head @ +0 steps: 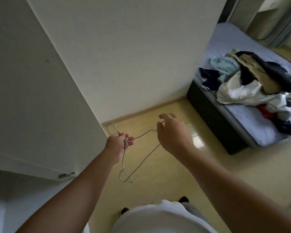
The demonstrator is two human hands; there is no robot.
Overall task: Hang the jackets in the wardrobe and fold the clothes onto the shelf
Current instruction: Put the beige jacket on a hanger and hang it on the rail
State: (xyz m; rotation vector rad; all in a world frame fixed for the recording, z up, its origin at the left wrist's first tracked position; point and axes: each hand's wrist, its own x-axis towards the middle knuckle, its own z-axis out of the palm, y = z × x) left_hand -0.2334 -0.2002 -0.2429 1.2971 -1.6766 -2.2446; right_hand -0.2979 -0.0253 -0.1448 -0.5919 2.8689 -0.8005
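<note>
While the left hand (118, 145) grips the thin silver wire hanger (138, 153) by its neck, ready for a jacket, the right hand (172, 133) pinches one shoulder tip to steady it, with the heap of mixed clothes (252, 84) waiting on the blue-covered bed (262, 133).

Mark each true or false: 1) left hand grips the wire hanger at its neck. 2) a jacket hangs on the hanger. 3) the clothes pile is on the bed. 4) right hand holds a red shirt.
1) True: the left hand grips the wire hanger just below its hook.
2) False: the hanger is bare.
3) True: the clothes pile lies on the bed.
4) False: the right hand pinches the hanger's shoulder end.
</note>
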